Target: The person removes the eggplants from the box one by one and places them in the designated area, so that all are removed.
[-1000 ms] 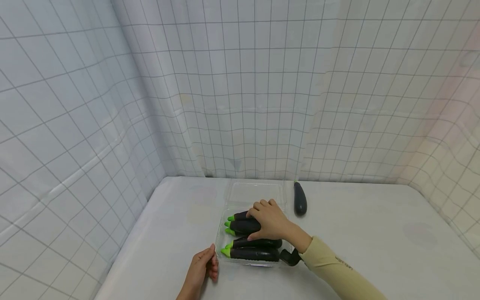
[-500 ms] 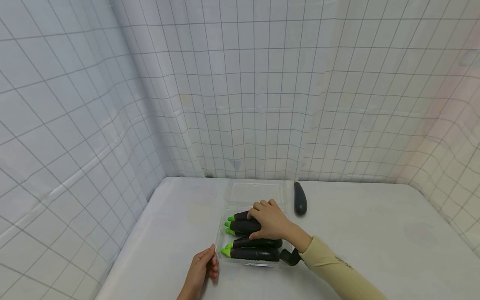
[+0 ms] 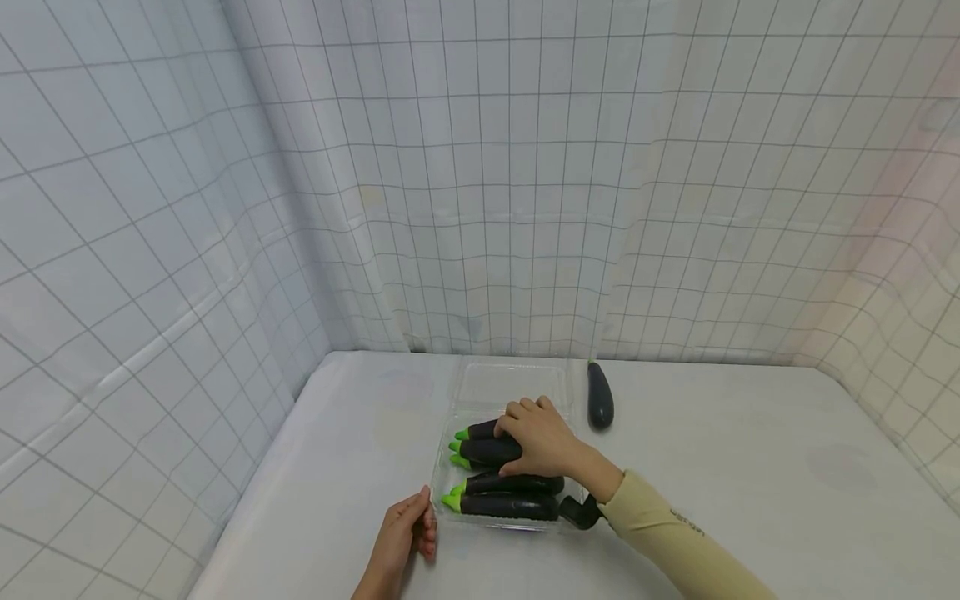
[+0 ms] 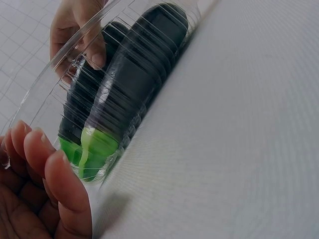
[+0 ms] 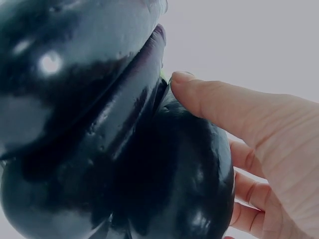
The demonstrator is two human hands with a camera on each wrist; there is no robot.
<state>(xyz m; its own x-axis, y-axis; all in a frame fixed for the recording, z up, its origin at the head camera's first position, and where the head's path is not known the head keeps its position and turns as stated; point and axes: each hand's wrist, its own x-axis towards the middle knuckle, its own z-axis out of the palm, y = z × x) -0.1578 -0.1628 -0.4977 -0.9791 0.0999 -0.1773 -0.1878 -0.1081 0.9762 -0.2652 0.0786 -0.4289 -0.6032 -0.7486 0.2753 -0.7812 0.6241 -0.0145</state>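
A clear plastic clamshell container [image 3: 442, 475] lies with its lid folded back and several dark eggplants [image 3: 510, 506] inside, their green stems pointing left. My right hand [image 3: 543, 437] reaches over the container and grips an eggplant [image 3: 487, 452] in the rear group, with the thumb on the near side and fingers over the far side. Close up in the right wrist view, the thumb presses on a glossy eggplant [image 5: 184, 164]. My left hand [image 3: 401, 533] holds the container's front left edge, fingers curled; in the left wrist view its fingertips lie beside the clear wall.
One more eggplant [image 3: 600, 398] lies on the white table [image 3: 750, 467] behind and right of the container. The open lid [image 3: 512, 385] extends toward the back. A black wrist device [image 3: 581, 512] sits under my right wrist. Gridded white curtains [image 3: 495, 208] enclose the table's back and sides.
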